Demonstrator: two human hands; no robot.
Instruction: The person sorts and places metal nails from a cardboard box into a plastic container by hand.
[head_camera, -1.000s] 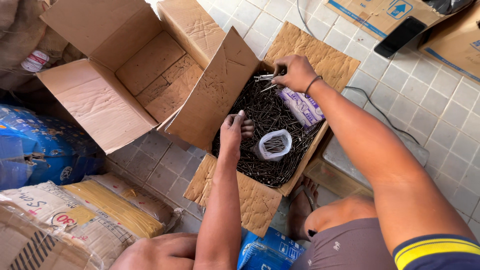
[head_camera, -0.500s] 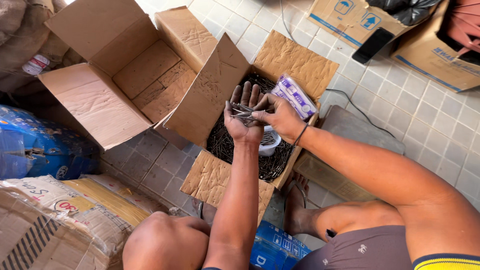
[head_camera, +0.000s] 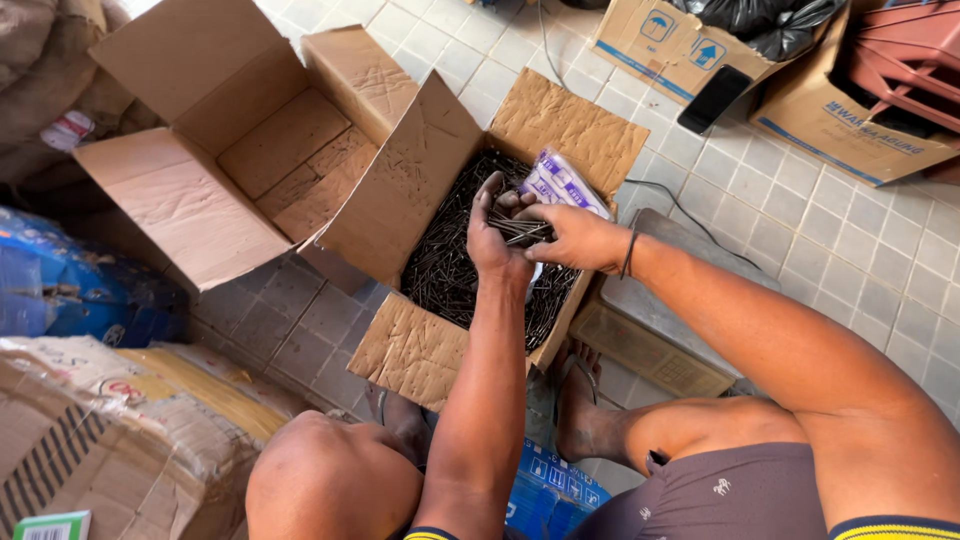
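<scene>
Both hands now meet mid-frame over the nail box (head_camera: 420, 345): left hand (head_camera: 493, 235), earlier flat open, curls around a nail bundle (head_camera: 520, 230); right hand (head_camera: 575, 235) pinches it.

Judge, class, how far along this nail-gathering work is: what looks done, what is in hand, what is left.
Done: the box of nails stands open and a bunch of nails is out of the loose heap. In hand: the left hand cups that bunch, and the right hand presses on it. Left: nearly the whole heap lies loose in the box, and the empty carton beside it holds nothing.
</scene>
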